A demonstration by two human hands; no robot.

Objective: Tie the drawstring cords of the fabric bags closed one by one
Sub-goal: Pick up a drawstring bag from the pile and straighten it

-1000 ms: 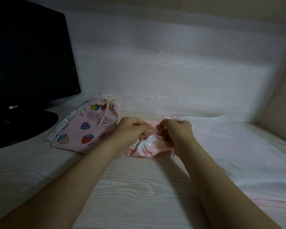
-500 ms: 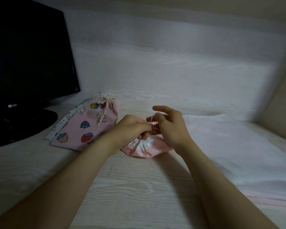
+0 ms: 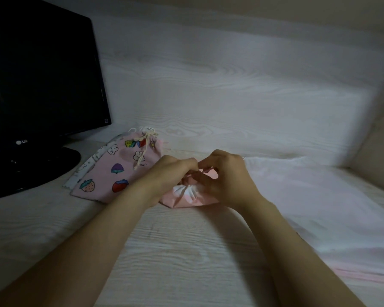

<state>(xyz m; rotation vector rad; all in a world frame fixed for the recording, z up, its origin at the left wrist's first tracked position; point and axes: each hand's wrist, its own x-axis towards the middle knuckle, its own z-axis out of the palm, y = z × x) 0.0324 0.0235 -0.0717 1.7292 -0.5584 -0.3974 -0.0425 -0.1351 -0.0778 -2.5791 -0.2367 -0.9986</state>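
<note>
A small plain pink bag (image 3: pixel 186 197) with a gathered white-lined mouth lies on the pale wood desk in front of me. My left hand (image 3: pixel 171 171) grips its cord at the mouth from the left. My right hand (image 3: pixel 225 178) curls over the mouth from the right and pinches the thin cord (image 3: pixel 205 170) that runs between both hands. Left of it lies a pink bag printed with strawberries and rabbits (image 3: pixel 118 171), its cream cord (image 3: pixel 145 140) tied in a bow at the top.
A black monitor (image 3: pixel 40 85) on a round base (image 3: pixel 31 169) stands at the left. A patterned white cloth (image 3: pixel 87 167) pokes out beneath the printed bag. A white and pink fabric sheet (image 3: pixel 308 207) spreads over the right of the desk. A wood-grain wall rises behind.
My right hand, lifted with fingers spread half a second ago, has come down over the bag's mouth and closed on the cord. My left hand stays at the mouth.
</note>
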